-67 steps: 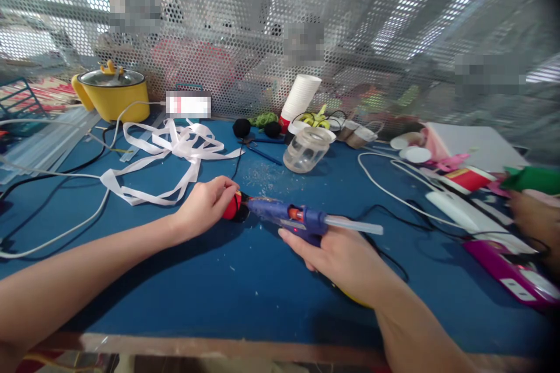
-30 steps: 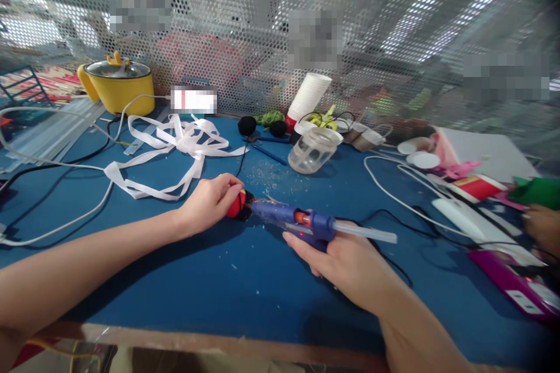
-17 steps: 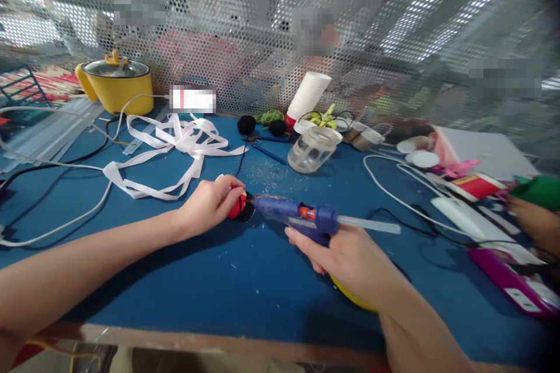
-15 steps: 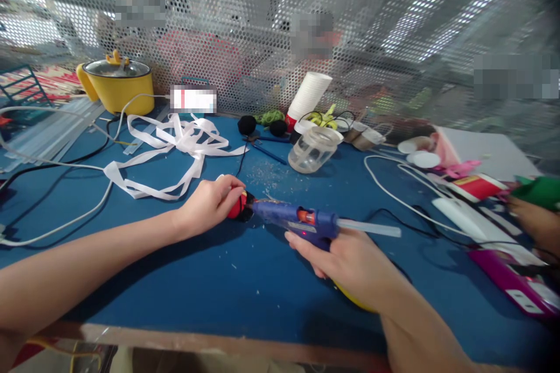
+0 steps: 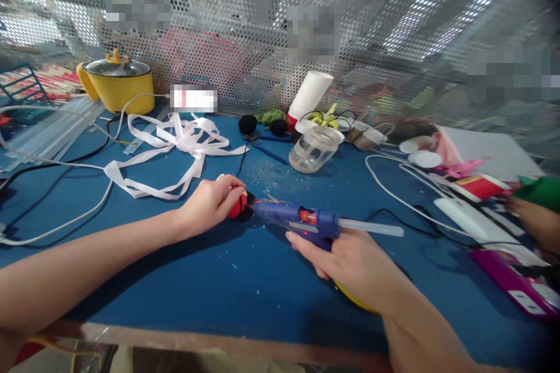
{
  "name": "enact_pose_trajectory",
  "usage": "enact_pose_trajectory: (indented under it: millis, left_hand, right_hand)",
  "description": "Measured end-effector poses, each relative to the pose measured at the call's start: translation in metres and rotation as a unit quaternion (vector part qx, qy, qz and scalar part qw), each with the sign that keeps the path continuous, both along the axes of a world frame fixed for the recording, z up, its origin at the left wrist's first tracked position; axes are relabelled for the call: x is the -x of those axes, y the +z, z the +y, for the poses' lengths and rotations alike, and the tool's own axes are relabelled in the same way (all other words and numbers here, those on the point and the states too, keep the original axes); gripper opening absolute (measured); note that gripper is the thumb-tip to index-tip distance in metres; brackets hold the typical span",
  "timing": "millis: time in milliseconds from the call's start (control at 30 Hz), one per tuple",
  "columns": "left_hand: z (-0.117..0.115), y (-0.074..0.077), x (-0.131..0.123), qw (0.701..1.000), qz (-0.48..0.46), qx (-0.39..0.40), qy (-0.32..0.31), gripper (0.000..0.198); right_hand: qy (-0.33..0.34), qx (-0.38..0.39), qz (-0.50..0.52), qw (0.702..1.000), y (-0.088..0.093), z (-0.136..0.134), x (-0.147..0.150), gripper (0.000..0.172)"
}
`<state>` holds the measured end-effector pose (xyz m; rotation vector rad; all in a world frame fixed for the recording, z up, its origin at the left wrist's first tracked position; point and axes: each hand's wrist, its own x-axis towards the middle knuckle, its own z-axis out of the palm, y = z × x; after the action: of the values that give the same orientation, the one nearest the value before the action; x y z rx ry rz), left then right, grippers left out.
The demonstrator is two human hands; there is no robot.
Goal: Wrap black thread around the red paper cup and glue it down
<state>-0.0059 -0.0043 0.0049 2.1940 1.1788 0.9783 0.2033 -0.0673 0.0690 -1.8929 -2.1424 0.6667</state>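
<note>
Tabletop [image 5: 188,297] is blue, flecked with pale specks, and edged in wood at the front. Right hand [image 5: 345,259] is closed around the handle of a blue glue gun [image 5: 280,215], held above the surface with its nozzle toward the left. A translucent glue stick [image 5: 371,227] protrudes from its rear; a red indicator is lit on its side. Part of a yellow object [image 5: 356,298] shows beneath the same hand.

Left hand [image 5: 207,204] has thumb and fingers together, pinched on a small red-and-black piece [image 5: 236,207] at the nozzle end. Whether nozzle and piece touch cannot be determined.

To the right lies a purple power strip [image 5: 503,281]; beyond it, at the frame edge, a co-worker's hand [image 5: 534,218] is near a green piece [image 5: 539,193].

Farther back, white ribbon [image 5: 189,141] lies in loose loops left of centre, and a clear jar [image 5: 310,154] rests tilted right of centre. Behind these are a lidded yellow pot [image 5: 129,93] at left and a leaning stack of white cups [image 5: 311,93], all before a perforated metal screen [image 5: 249,6].
</note>
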Motion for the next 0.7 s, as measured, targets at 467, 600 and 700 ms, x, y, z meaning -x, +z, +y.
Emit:
enact_pose_trajectory:
  millis: [467, 600, 700]
  left_hand:
    - [-0.0004, 0.0000, -0.0006, 1.000, 0.001, 0.008, 0.007, 0.023]
    - [-0.0010, 0.0006, -0.0010, 1.000, 0.000, 0.006, 0.011, 0.022]
    - [-0.0012, 0.0010, -0.0012, 1.000, 0.000, 0.003, 0.010, 0.022]
  right_hand:
    - [0.063, -0.111, -0.052, 0.991, -0.0047, 0.0002, -0.0023, 0.029]
    - [0.071, -0.110, -0.018, 0.991, -0.0052, 0.0005, -0.0025, 0.025]
    - [0.073, -0.109, -0.012, 0.991, -0.0039, 0.0001, -0.0015, 0.022]
